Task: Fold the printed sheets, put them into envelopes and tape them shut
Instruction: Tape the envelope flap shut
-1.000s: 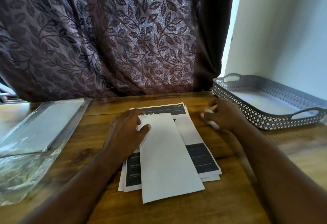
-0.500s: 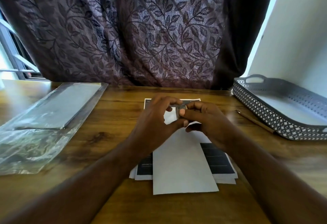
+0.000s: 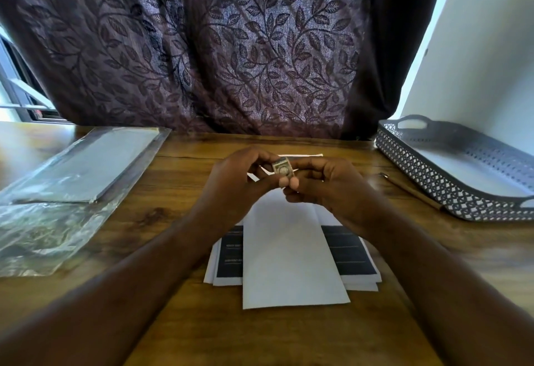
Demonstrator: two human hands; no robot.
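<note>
Tape roll (image 3: 283, 169) — pinched between left grip (image 3: 239, 180) and right grip (image 3: 329, 189) — above the envelope (image 3: 289, 250).

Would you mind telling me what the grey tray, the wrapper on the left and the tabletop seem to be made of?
Grey tray: likely moulded plastic, matt, given its pierced lattice wall and cut-out handles. Wrapper: thin clear plastic film, glossy and crinkled. Tabletop: wood or wood-look laminate; brown grain, slight sheen.
</note>
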